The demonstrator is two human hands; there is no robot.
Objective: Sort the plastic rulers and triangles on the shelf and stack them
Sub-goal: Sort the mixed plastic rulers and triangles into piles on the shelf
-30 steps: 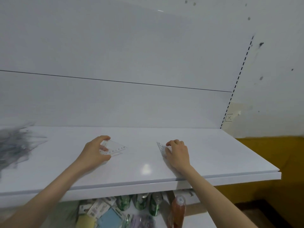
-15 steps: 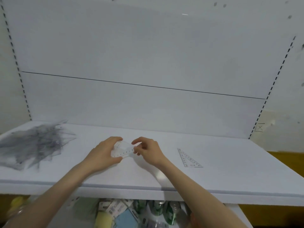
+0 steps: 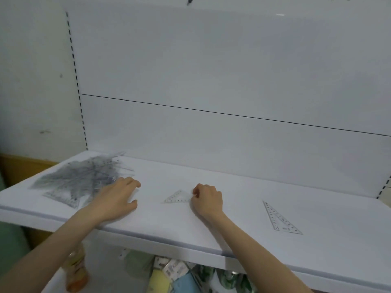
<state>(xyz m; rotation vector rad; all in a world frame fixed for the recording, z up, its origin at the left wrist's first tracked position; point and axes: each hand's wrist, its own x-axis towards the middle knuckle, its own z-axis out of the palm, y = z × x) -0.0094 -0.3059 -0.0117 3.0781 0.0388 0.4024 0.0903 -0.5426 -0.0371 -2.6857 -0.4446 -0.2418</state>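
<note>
A loose pile of clear plastic rulers and triangles (image 3: pixel 82 176) lies at the left end of the white shelf (image 3: pixel 243 208). My left hand (image 3: pixel 115 199) is beside the pile's right edge, fingers relaxed and holding nothing. A small clear triangle (image 3: pixel 177 197) lies flat mid-shelf. My right hand (image 3: pixel 208 199) has its curled fingers pinching that triangle's right corner. A longer, narrow clear triangle (image 3: pixel 279 216) lies alone further right.
The shelf's white back panel (image 3: pixel 211 81) rises behind. Below the shelf's front edge I see an orange bottle (image 3: pixel 76 269), coloured packets (image 3: pixel 169 275) and green cans (image 3: pixel 228 280) on a lower level.
Both hands held the small triangle together; now my left hand has let go and moved left to the pile. My right hand keeps the triangle on the shelf. The view turned left.
</note>
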